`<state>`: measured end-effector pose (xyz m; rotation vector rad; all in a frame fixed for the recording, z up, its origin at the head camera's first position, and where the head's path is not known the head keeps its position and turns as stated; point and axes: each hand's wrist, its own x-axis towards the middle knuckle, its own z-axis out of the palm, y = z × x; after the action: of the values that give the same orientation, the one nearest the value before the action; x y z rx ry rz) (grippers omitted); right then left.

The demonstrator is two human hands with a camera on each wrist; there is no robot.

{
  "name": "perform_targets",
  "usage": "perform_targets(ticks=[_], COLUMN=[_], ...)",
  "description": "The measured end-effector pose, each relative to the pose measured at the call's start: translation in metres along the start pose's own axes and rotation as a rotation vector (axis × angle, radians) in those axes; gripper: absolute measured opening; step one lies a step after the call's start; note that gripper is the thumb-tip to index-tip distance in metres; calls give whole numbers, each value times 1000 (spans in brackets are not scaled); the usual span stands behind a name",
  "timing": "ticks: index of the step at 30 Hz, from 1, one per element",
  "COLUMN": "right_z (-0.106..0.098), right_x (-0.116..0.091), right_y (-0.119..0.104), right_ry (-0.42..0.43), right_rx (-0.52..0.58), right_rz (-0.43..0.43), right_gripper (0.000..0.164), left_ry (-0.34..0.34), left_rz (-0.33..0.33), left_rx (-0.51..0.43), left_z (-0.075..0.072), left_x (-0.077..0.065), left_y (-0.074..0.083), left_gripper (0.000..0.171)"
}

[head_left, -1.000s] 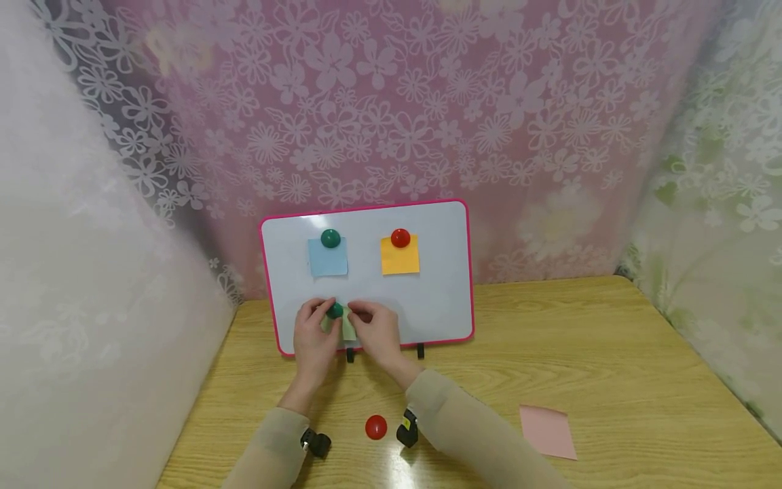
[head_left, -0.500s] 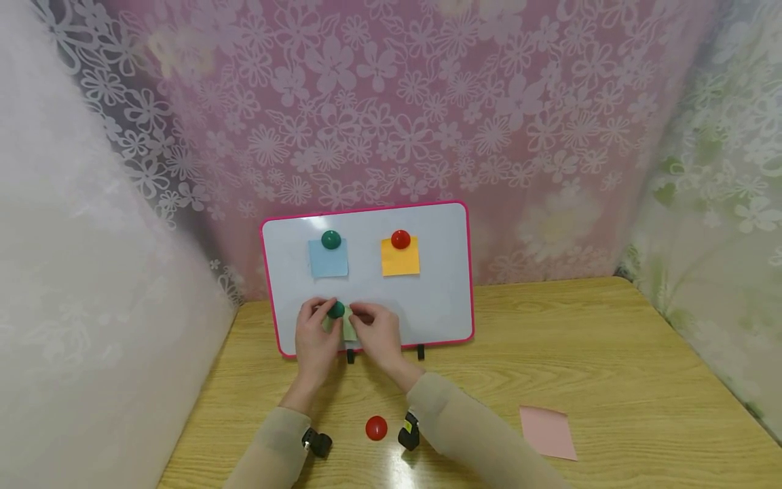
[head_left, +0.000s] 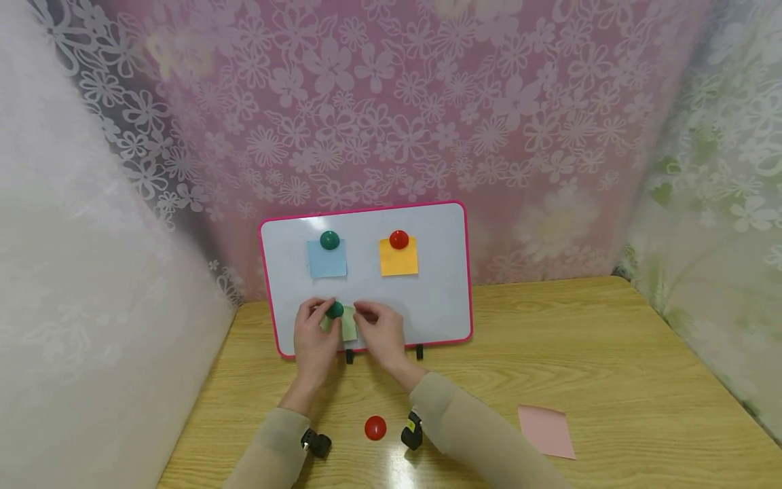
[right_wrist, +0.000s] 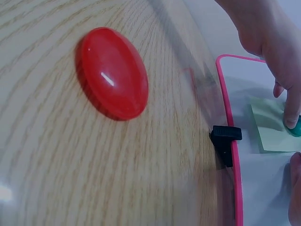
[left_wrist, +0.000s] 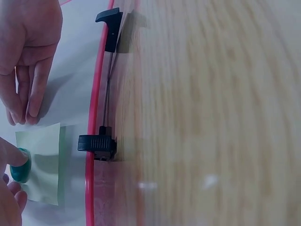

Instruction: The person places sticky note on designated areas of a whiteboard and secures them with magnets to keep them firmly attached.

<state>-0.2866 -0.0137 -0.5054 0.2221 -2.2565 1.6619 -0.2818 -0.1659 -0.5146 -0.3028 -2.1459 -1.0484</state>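
My left hand (head_left: 315, 341) pinches a round green magnet (head_left: 334, 310) between thumb and fingers, over a pale green sticky note (head_left: 349, 326) at the lower left of the whiteboard (head_left: 436, 292). In the left wrist view the magnet (left_wrist: 20, 165) sits on the note (left_wrist: 46, 165), near one edge of it. Just off the note's right edge is my right hand (head_left: 381, 333), its fingers loosely bent and holding nothing. The left wrist view shows a small gap between those fingertips (left_wrist: 33, 117) and the paper.
Higher on the board are a blue note (head_left: 326, 261) under a green magnet (head_left: 330, 240) and an orange note (head_left: 399, 261) under a red magnet (head_left: 399, 239). A loose red magnet (head_left: 375, 428) and a pink note (head_left: 546, 432) lie on the wooden table. Black feet (head_left: 419, 352) prop the board.
My right hand has drawn slightly to the right, away from the green note's edge. The left hand stays at the magnet.
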Motion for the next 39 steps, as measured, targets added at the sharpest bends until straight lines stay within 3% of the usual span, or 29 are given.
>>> perform_targets(ticks=[10, 26, 39], right_z=[-5, -19, -27], right_x=[-1, -5, -6], right_y=[1, 6, 5], right_ry=[23, -15, -51], right_rx=[-6, 8, 8], right_rz=[-7, 10, 28], right_gripper=[19, 21, 25], left_ry=[17, 23, -47], left_rz=[-29, 30, -24], left_rx=[-18, -45, -94], left_z=[-3, -5, -7], left_x=[-3, -10, -11], left_y=[1, -1, 2], left_gripper=[36, 34, 37])
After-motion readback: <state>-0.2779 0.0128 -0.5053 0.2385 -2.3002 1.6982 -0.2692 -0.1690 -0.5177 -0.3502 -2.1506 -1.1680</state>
